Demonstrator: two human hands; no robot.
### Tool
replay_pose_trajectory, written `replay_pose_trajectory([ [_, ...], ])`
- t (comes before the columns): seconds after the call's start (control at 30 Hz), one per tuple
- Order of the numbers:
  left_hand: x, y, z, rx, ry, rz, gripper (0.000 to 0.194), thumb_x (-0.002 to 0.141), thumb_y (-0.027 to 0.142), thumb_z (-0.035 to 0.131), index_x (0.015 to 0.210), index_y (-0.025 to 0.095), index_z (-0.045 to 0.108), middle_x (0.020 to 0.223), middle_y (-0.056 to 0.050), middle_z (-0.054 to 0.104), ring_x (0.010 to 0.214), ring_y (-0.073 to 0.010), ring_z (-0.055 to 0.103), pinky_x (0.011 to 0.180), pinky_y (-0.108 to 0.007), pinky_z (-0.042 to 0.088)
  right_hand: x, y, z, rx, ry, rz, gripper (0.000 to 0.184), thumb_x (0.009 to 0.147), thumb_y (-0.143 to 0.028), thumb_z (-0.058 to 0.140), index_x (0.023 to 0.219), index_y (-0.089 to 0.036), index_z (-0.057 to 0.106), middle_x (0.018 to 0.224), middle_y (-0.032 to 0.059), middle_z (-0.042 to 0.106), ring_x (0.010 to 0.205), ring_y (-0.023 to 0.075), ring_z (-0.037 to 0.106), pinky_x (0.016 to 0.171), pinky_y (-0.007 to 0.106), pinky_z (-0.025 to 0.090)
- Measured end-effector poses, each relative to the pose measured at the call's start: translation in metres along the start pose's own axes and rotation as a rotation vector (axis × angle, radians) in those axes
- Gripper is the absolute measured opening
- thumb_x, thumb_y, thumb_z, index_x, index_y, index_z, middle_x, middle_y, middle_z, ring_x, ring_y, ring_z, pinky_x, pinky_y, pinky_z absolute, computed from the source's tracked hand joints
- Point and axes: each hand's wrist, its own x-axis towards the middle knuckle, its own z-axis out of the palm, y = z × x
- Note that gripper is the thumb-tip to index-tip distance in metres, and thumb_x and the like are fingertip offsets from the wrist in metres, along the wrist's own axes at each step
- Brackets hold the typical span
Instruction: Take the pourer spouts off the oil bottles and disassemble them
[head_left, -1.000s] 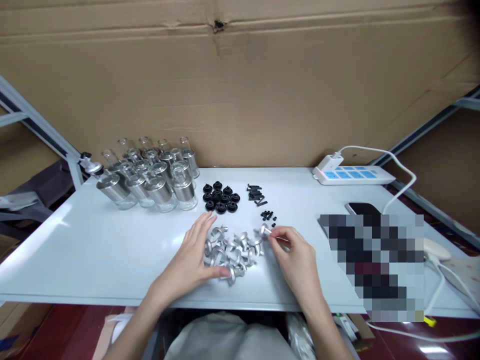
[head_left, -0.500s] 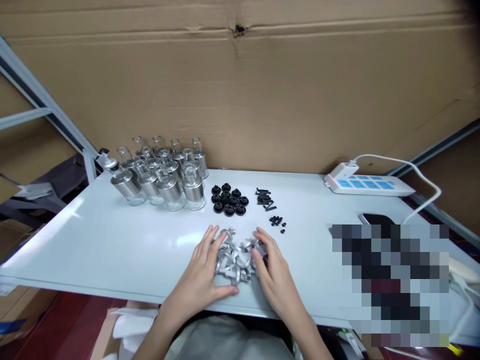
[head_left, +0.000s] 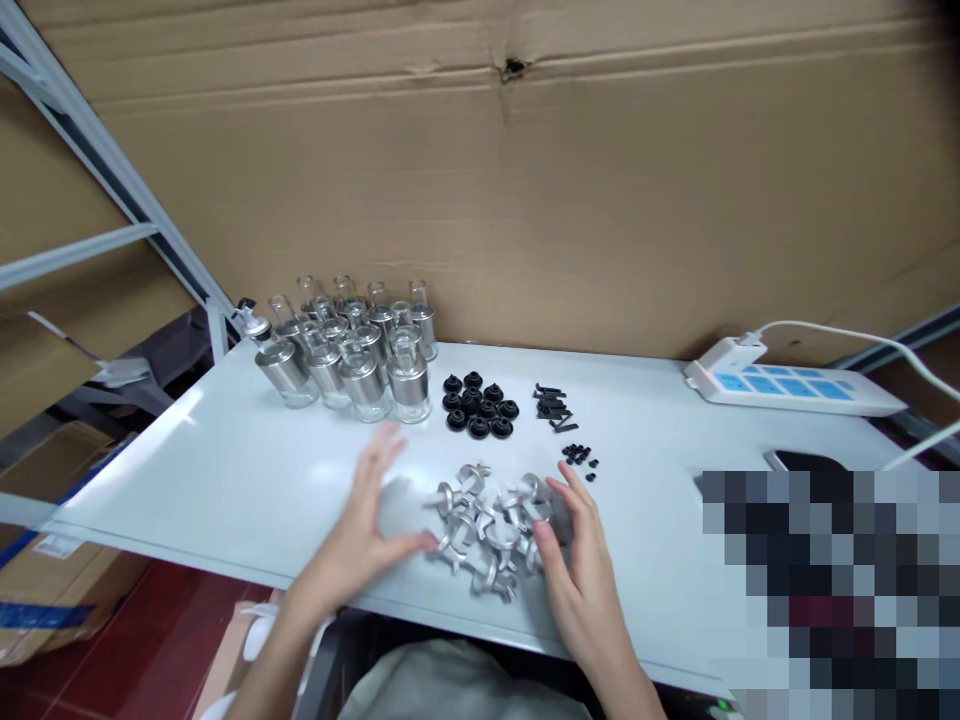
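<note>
A loose heap of silvery metal parts (head_left: 487,525), with round discs and short stems, lies on the white table near its front edge. My left hand (head_left: 371,510) is just left of the heap, slightly blurred, with its fingers apart and nothing in them. At the heap's right side my right hand (head_left: 581,560) is curved with thumb and fingers apart; whether its fingertips touch the nearest parts I cannot tell. Beyond the heap sit several round black caps (head_left: 480,403), a small pile of black strips (head_left: 553,408) and some tiny black pieces (head_left: 579,457).
Several glass bottles with metal sleeves (head_left: 360,370) stand together at the back left. A white power strip (head_left: 795,388) with a plug and cable lies at the back right, near a phone (head_left: 806,461). Cardboard (head_left: 600,200) walls off the table's far side.
My left hand has drawn away from the heap to the left. My right hand stays beside it. The metal parts look more spread out, and the view has shifted somewhat.
</note>
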Motion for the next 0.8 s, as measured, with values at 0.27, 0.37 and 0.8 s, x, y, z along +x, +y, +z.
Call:
replay_pose_trajectory([
  [0.27, 0.112, -0.105, -0.116, -0.015, 0.904, -0.181, 0.056, 0.085, 0.023, 0.059, 0.13, 0.008, 0.03, 0.139, -0.022, 0.037, 0.13, -0.022, 0.038, 0.108, -0.044, 0.032, -0.004, -0.003, -0.008, 0.041, 0.158, -0.139, 0.037, 0.092, -0.037, 0.041, 0.125, -0.022, 0.043, 0.145, 0.0152, 0.034, 0.135, 0.0319, 0.031, 0.104, 0.061, 0.027],
  [0.37, 0.133, -0.121, -0.121, -0.02, 0.872, -0.173, 0.054, 0.084, 0.019, 0.061, 0.127, 0.005, 0.032, 0.133, -0.022, 0.043, 0.123, -0.0215, 0.045, 0.103, -0.042, 0.039, -0.012, -0.009, -0.01, -0.072, 0.062, -0.467, 0.052, 0.088, -0.045, 0.046, 0.135, -0.025, 0.035, 0.152, 0.0109, 0.023, 0.14, 0.0314, 0.02, 0.109, 0.059, 0.02],
  [0.8, 0.142, -0.141, -0.115, -0.042, 0.858, -0.08, 0.04, 0.09, 0.044, 0.046, 0.114, 0.012, 0.04, 0.093, -0.007, 0.062, 0.074, -0.0139, 0.062, 0.082, -0.034, 0.05, -0.011, -0.021, 0.018, -0.738, -0.234, -0.867, 0.061, 0.071, -0.034, 0.074, 0.127, -0.025, 0.052, 0.143, 0.0139, 0.042, 0.143, 0.031, -0.005, 0.112, 0.055, -0.004],
])
